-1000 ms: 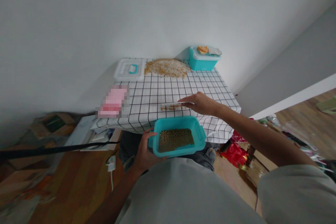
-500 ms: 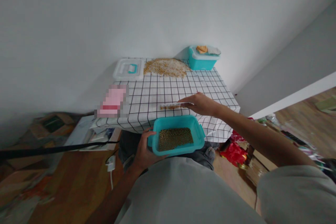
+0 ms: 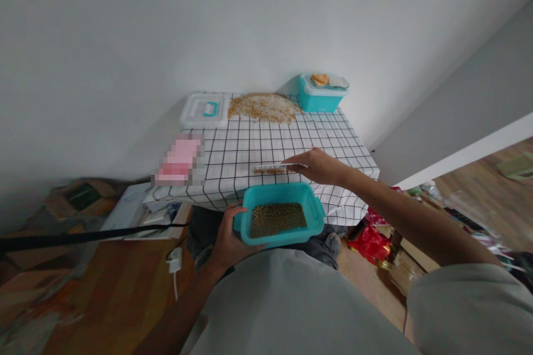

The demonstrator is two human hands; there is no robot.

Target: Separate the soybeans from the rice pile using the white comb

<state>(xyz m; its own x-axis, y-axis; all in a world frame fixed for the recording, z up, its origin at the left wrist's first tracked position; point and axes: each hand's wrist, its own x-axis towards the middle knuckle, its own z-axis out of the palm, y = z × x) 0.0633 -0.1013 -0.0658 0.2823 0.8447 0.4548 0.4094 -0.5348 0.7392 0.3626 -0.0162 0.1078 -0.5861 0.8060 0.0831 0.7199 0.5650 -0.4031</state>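
Observation:
My left hand (image 3: 234,238) grips the left end of an open turquoise plastic box (image 3: 314,224), thumb over the rim. The box sits at the table's front edge by my body. Small greenish-brown grains, perhaps beans, cover part of its floor (image 3: 278,218). In my right hand (image 3: 314,165) is a thin white strip (image 3: 266,167), pinched at its right end. It lies low at the front of the table, just beyond the box. Some yellowish beans (image 3: 272,171) lie along its near side. What the strip exactly is, I cannot make out.
A checked cloth (image 3: 250,141) covers the table. Toward the wall lie a clear lid (image 3: 194,111), a spread of yellowish beans (image 3: 262,107) and a lidded turquoise box (image 3: 320,101) with cloths (image 3: 320,79) on top. A blurred pink item (image 3: 181,158) is at left.

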